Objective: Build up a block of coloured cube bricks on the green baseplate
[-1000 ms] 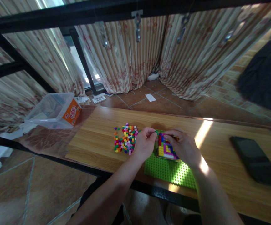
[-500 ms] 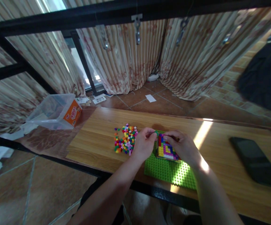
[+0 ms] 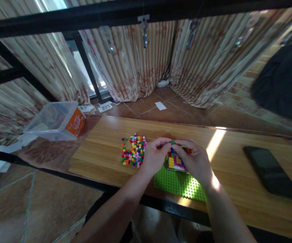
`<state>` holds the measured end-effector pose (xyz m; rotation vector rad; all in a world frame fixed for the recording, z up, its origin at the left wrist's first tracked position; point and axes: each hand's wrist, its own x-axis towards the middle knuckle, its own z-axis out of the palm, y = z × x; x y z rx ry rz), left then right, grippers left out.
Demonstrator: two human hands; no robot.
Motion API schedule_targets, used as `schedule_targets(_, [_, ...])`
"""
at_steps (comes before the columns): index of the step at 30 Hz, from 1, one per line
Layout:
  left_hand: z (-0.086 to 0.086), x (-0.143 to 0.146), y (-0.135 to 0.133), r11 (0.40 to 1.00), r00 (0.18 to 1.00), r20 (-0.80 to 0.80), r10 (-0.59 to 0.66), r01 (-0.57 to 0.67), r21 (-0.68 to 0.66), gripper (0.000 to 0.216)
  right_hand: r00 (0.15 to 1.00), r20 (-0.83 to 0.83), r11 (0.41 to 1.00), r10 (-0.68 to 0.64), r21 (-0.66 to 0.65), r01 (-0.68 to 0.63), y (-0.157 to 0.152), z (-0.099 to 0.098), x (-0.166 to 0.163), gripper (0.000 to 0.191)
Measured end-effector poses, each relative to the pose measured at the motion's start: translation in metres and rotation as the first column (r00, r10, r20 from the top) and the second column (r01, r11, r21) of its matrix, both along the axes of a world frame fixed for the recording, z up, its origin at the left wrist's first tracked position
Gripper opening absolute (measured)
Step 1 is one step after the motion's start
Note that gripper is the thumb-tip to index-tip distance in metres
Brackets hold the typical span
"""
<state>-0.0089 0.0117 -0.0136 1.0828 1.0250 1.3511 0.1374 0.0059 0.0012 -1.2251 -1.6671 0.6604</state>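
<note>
Between the fingertips of both hands is a small green toy brick, just above the far edge of a block of multicoloured bricks. My left hand pinches it from the left, thumb and forefinger closed. From the right, my right hand meets it with thumb and fingers closed, covering part of the built block. That block sits on a bright green studded baseplate. Left of my left hand lies a loose pile of small coloured bricks on the wooden table.
A dark phone or tablet lies on the table at the right. Beyond the table's left end stands a clear plastic bin with an orange label. A black metal bar crosses above, with clips hanging from it.
My right hand has moved left and its fingertips now meet those of my left hand at the green brick. The whole view has shifted slightly.
</note>
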Motion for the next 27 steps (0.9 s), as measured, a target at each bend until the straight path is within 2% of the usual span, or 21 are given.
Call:
schedule_targets(4, [0.0, 0.0, 0.001, 1.0, 1.0, 0.002, -0.006, 0.006, -0.028, 0.013, 0.998, -0.056, 0.999, -0.035, -0.01, 0.034, 0.002, -0.002, 0.004, 0.018])
schedule_targets(11, [0.001, -0.008, 0.006, 0.99, 0.989, -0.086, 0.118, -0.124, -0.07, 0.012, 0.978, -0.026, 0.978, -0.205, -0.044, 0.204, 0.009, -0.009, 0.033, 0.018])
schedule_targets(14, [-0.004, -0.009, 0.007, 0.99, 0.971, -0.202, 0.131, -0.139, -0.028, 0.012, 0.981, 0.027, 0.978, -0.19, -0.077, 0.191, 0.011, -0.013, 0.038, 0.02])
schedule_targets(18, [-0.009, -0.007, 0.006, 0.995, 0.942, -0.321, 0.092, -0.098, -0.002, 0.015, 0.971, 0.188, 0.984, -0.148, -0.073, 0.164, 0.012, -0.013, 0.035, 0.021])
schedule_targets(27, [-0.003, -0.004, -0.001, 1.0, 0.907, -0.422, -0.017, 0.019, 0.001, 0.022, 0.952, 0.292, 0.991, -0.094, -0.067, 0.119, 0.014, -0.012, 0.03, 0.022])
